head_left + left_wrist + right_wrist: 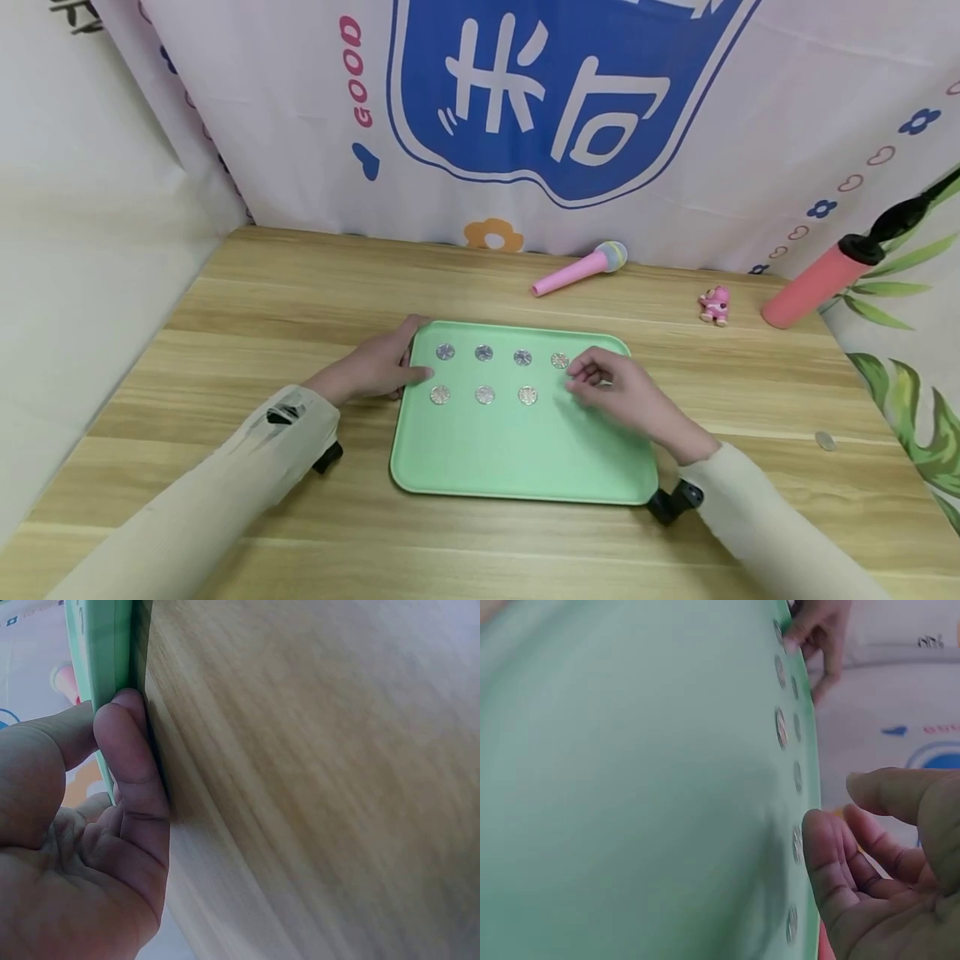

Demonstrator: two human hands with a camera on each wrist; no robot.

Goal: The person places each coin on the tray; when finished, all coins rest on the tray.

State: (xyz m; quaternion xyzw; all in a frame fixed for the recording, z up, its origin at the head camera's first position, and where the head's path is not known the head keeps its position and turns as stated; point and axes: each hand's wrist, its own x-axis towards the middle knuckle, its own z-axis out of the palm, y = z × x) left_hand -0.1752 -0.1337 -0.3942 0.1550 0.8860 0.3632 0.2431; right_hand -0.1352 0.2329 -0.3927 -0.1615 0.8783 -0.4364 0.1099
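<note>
A green tray point(465, 454) lies on the table and bears several silver coins point(484, 395) in two rows. My left hand point(386, 362) grips the tray's left edge, thumb over the rim; in the left wrist view its fingers point(135, 750) curl against the outer side. Over the tray's right part hovers my right hand point(615, 387), beside the last coin point(559, 360) visible in the back row. The right wrist view shows its thumb and index finger apart with nothing between them. There, a further back-row coin point(792, 925) shows, which the hand hides in the head view.
A single coin point(825, 440) lies on the wooden table point(247, 350) to the right of the tray. Behind the tray are a pink toy microphone point(573, 272), a small pink figurine point(715, 306) and a red-pink hand pump point(817, 285). A printed cloth point(300, 125) hangs along the back.
</note>
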